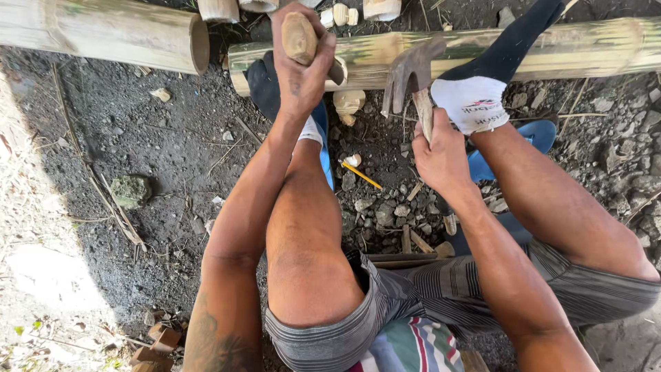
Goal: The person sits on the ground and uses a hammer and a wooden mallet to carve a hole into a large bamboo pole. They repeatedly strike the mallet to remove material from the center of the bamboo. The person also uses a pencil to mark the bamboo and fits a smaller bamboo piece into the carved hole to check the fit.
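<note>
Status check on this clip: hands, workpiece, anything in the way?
Left hand gripping short wooden piece. Right hand holding hammer by its handle. Bamboo pole lying across, socked foot against it. Nothing between hands.

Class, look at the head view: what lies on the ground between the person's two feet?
Dark gravel, a yellow pencil and pale bamboo offcuts show in the head view.

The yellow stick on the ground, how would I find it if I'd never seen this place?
Start at the long bamboo pole lying across the top, then look down to the dark gravel between the person's two legs. The yellow stick lies there slanted, just left of the right hand. It is thin, straight and bright yellow among grey stones.
</note>
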